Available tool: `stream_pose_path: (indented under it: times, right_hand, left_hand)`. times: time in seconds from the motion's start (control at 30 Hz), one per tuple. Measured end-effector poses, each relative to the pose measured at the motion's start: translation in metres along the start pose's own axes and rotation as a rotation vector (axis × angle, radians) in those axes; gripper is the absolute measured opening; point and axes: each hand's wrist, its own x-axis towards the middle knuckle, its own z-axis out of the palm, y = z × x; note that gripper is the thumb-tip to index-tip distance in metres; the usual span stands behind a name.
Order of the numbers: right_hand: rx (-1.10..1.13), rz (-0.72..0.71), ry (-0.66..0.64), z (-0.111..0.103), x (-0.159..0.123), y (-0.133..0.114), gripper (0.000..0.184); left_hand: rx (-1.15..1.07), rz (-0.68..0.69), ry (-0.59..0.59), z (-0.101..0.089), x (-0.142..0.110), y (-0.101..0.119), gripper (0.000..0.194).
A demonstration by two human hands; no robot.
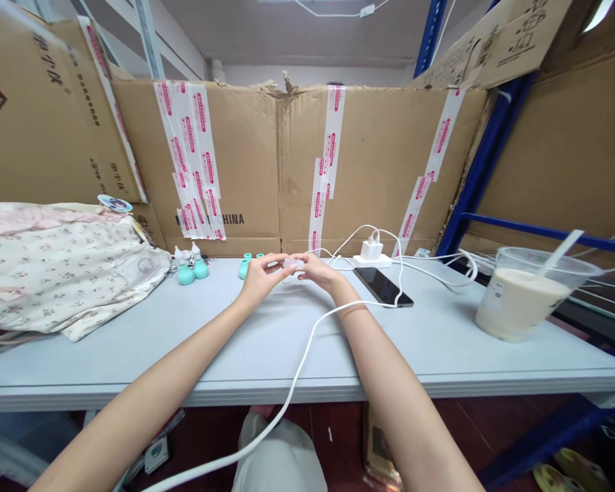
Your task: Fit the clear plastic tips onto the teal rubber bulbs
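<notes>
The fingers point(271, 259) of the left hand point(257, 279) and right hand point(320, 270) pinch a small translucent piece point(292, 263) over the worktop point(199, 355), before the cardboard wall point(246, 157), forearms point(384, 355) stretched forward and converging, with "CHINA" legible low on that wall, earlier letters partly under red-printed white tape point(201, 198).

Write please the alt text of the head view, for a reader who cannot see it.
Left hand and right hand hold a small translucent piece above a pale table. Teal containers and floral cloth are on the left; a phone, charger and milky drink are on the right. Taped cardboard stands behind.
</notes>
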Motion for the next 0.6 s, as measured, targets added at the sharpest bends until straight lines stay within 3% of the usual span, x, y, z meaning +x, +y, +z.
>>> stream_pose_path:
  times: [0.2, 0.3, 0.4, 0.47, 0.53, 0.6]
  right_hand:
    - [-0.161, 0.043, -0.008, -0.004, -0.003, -0.005, 0.019]
    - [-0.389, 0.072, 0.002, -0.010, -0.003, -0.004, 0.017]
    - [-0.839, 0.146, 0.174, -0.018, -0.005, 0.000, 0.021]
    - [-1.131, 0.181, 0.348, -0.023, -0.007, 0.005, 0.036]
    - [-1.271, 0.219, 0.426, -0.026, -0.009, 0.011, 0.049]
    - [-1.287, 0.250, 0.429, -0.029, -0.010, 0.017, 0.048]
  left_hand:
    - [0.000, -0.086, -0.063, -0.004, 0.004, 0.003, 0.036]
    - [-0.100, -0.167, -0.051, -0.007, 0.007, -0.003, 0.040]
    - [-0.250, -0.273, 0.018, -0.010, 0.009, -0.009, 0.045]
    - [-0.324, -0.307, 0.068, -0.012, 0.011, -0.012, 0.043]
    - [-0.369, -0.328, 0.095, -0.014, 0.012, -0.013, 0.041]
    - [-0.397, -0.351, 0.099, -0.015, 0.013, -0.015, 0.042]
